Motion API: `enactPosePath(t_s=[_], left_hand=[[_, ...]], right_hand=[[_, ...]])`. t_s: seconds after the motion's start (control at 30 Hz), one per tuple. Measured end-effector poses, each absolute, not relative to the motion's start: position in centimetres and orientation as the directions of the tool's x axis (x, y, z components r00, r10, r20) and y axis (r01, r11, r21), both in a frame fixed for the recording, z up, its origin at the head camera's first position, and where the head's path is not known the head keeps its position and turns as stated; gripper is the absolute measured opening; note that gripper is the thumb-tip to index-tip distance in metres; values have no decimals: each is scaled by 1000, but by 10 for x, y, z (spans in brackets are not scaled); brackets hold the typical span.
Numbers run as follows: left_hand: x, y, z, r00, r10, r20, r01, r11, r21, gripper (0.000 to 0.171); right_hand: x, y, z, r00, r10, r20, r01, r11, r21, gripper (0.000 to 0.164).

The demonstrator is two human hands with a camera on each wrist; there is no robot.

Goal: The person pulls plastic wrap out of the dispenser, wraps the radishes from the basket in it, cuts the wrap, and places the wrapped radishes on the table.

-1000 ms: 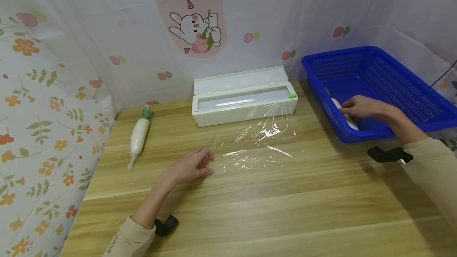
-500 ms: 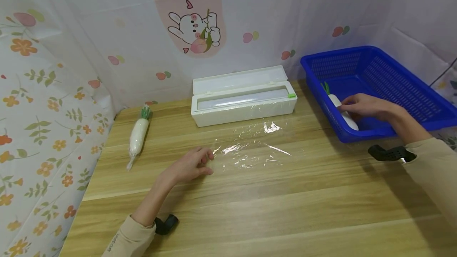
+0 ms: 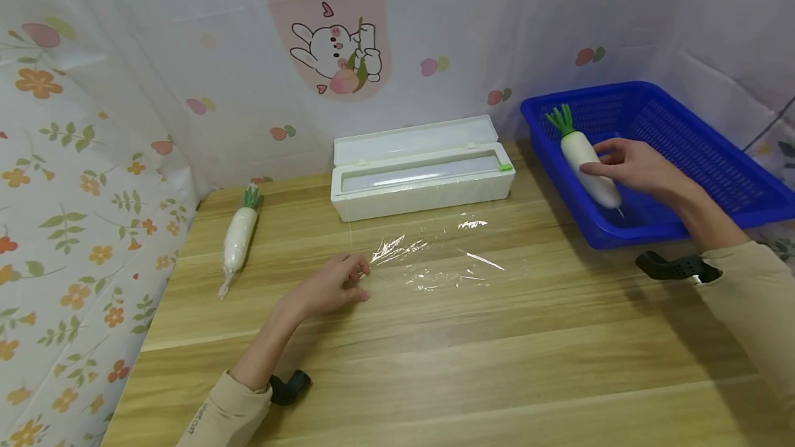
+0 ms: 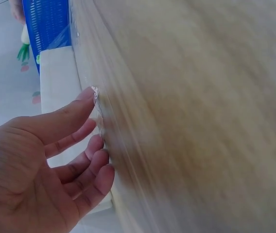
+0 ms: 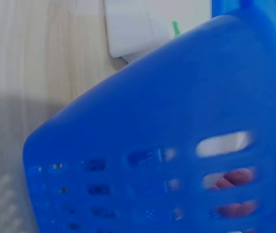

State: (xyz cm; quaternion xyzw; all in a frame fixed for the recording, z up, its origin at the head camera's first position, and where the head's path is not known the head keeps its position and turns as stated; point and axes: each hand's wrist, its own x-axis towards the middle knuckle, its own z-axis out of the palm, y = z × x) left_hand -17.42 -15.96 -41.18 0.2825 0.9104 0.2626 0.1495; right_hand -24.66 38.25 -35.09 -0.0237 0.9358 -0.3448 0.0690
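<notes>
My right hand (image 3: 640, 165) grips a white radish (image 3: 590, 170) with green leaf stubs, held tilted within the blue basket (image 3: 559, 181). In the right wrist view the basket wall hides most of this; only fingertips (image 5: 235, 178) show through its slots. My left hand (image 3: 329, 286) rests on the table at the left edge of a clear sheet of cling film (image 3: 428, 261). Its fingers are loosely bent, thumb apart from the forefinger, with the tips touching the film edge (image 4: 99, 109). The film runs from a white cling film box (image 3: 428, 199) with its lid raised.
A second radish (image 3: 240, 239), wrapped in film with a twisted end, lies at the table's left. The wooden table (image 3: 472, 378) meets a patterned cloth wall (image 3: 447, 33) behind. A green slider (image 3: 505, 167) sits on the box's right end.
My right hand has lifted the radish from the basket floor, so its leaves and more of its body now show above the rim. My left hand has stayed in place.
</notes>
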Motion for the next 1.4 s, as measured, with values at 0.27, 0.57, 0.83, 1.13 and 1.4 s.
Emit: enactPosePath(t_s=[0.27, 0.57, 0.83, 1.13, 1.4], left_hand=[[-176, -159, -411, -805, 578, -133, 406, 702, 586, 33], [-179, -159, -411, -811, 569, -135, 400, 708, 582, 34], [-183, -162, -413, -805, 580, -120, 416, 697, 584, 33], [-186, -164, -414, -800, 592, -101, 438, 691, 576, 34], [-185, -164, -413, -805, 580, -124, 420, 705, 572, 34]], right_hand=[[-242, 368, -332, -997, -73, -6, -49, 731, -681, 81], [-237, 336, -311, -986, -93, 140, -163, 735, -658, 66], [-230, 304, -301, -953, -198, 228, -298, 747, -594, 58], [-229, 263, -307, -884, -370, 286, -468, 703, -536, 51], [-233, 223, -325, -814, -513, 272, -576, 659, -484, 45]])
